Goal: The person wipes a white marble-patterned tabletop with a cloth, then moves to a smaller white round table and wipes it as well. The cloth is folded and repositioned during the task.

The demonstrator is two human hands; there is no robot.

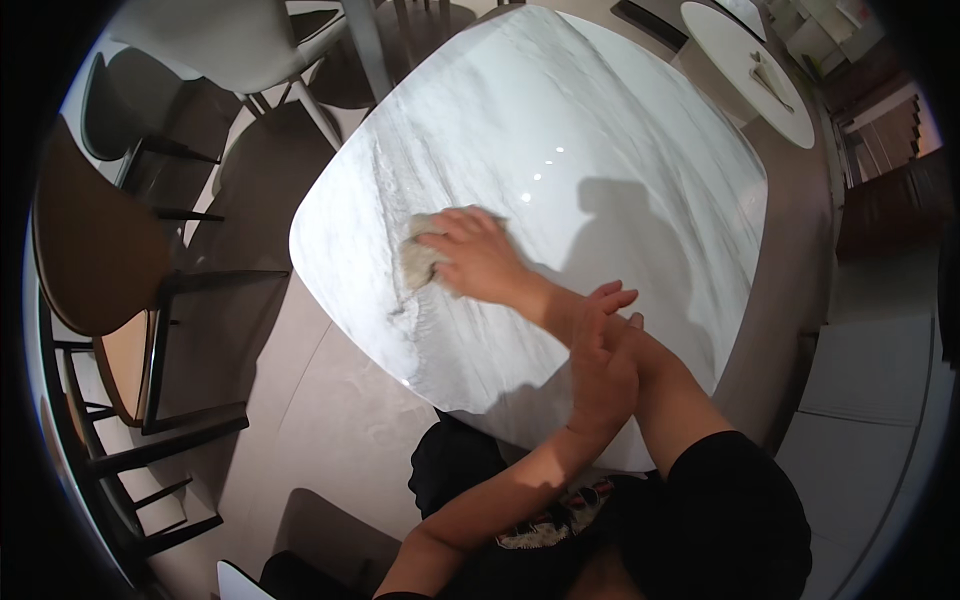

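My right hand (pixel 476 255) presses a crumpled beige cloth (pixel 421 259) onto the white marble-patterned table (pixel 480 120). The fingers spread over the cloth, and both hand and cloth look slightly blurred. My left hand (pixel 606 367) is raised across my right forearm near the elbow and appears to touch it. Its visible fingers stick out past the arm, holding nothing that I can see. Greyish streaks and a shiny smear run along the tabletop's left side, beside the cloth. Shadows of my head and arms fall across the right half.
Brown chairs (pixel 105 240) and a pale grey chair (pixel 217 45) stand on the left. At the upper right, a round white side table (pixel 720 60) carries a small object. A white panelled surface (pixel 862 405) lies along the right. A dark seat (pixel 330 540) is near my legs.
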